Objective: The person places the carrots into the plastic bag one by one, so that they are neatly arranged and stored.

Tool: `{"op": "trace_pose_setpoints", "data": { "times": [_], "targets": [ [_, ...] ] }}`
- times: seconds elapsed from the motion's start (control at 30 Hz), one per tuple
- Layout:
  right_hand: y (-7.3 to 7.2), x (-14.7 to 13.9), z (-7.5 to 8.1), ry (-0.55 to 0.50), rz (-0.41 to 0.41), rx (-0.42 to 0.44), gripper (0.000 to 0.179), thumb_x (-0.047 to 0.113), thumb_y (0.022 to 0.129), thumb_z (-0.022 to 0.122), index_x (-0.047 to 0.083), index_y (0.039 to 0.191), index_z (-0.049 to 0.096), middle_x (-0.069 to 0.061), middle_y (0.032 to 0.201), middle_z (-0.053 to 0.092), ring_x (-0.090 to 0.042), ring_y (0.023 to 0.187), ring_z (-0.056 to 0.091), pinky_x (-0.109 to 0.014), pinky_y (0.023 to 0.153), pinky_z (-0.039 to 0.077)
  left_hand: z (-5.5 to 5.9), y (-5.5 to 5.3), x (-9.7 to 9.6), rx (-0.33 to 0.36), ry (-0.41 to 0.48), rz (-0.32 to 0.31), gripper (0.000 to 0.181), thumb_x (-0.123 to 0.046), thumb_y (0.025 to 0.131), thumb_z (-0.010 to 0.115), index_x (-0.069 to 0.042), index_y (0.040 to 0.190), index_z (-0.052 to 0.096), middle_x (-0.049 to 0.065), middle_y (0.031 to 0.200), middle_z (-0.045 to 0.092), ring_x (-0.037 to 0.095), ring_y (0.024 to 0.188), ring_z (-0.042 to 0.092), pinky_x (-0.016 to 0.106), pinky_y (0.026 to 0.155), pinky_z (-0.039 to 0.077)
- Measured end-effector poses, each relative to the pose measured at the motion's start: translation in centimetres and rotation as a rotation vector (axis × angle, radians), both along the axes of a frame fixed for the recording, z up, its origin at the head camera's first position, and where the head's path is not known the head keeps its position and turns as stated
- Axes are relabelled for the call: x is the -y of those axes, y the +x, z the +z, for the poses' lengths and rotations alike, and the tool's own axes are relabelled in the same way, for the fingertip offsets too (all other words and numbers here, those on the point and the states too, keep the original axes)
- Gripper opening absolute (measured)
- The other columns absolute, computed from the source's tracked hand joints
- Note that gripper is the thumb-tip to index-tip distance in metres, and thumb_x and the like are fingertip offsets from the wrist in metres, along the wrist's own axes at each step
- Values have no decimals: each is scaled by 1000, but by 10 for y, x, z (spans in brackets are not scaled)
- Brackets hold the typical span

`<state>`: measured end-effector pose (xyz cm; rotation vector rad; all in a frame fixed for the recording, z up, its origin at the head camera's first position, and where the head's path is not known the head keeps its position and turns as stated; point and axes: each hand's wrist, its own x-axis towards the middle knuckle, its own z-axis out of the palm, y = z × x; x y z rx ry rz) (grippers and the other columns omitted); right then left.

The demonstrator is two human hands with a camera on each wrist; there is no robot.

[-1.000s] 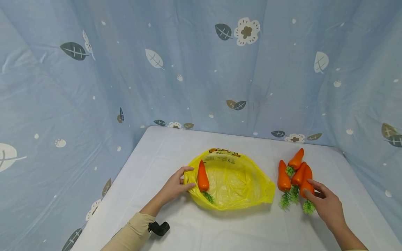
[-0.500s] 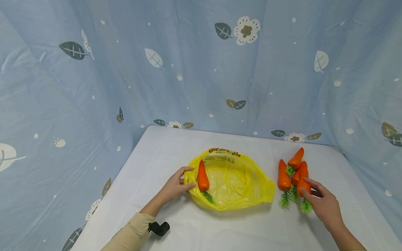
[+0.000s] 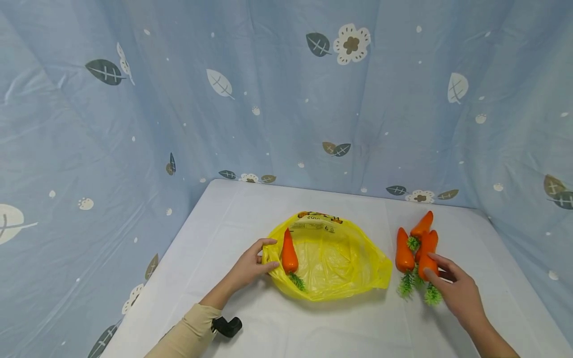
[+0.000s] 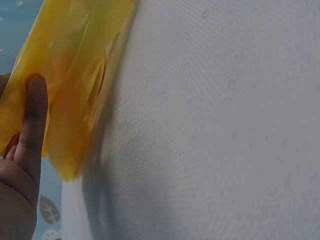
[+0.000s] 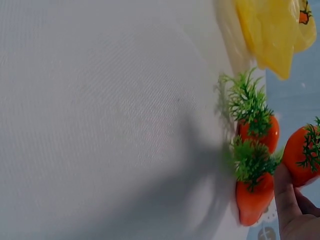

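Note:
A yellow plastic bag [image 3: 340, 268] lies spread open on the white table, with one toy carrot [image 3: 289, 256] inside at its left. My left hand [image 3: 249, 264] pinches the bag's left rim; the left wrist view shows the thumb [image 4: 35, 115] against the yellow plastic. On the right, my right hand [image 3: 458, 288] grips an orange carrot [image 3: 428, 263] with green leaves, thumb on one side and fingers on the other. In the right wrist view this carrot [image 5: 302, 155] is raised off the table. Several other carrots lie beside and behind it, one partly hidden.
A loose carrot [image 3: 405, 253] lies between the bag and the held one, another [image 3: 423, 226] farther back. A black curved object [image 3: 227, 326] is by the left sleeve [image 3: 190, 330]. Blue patterned curtain [image 3: 286, 99] surrounds the white table [image 3: 313, 328].
My right hand has moved slightly left with the carrot, which now covers more of the carrot behind it. The left hand and the bag stay in place.

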<state>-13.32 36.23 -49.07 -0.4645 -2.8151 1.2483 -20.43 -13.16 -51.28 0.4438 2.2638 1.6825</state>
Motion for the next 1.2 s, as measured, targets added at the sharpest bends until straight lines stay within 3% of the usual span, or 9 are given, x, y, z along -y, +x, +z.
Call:
{"op": "trace_pose_setpoints", "data": {
  "times": [1.2],
  "targets": [
    [4,30,14,-46,128,-64,64,43,101,63,6,150,47,-24,147,48,-39,121,52,-1,74,39,2,-1,-1,12,1,8,62,-16,94,76,-5,146,44,22,137,52,19,84,71,40,73,60]
  ]
}}
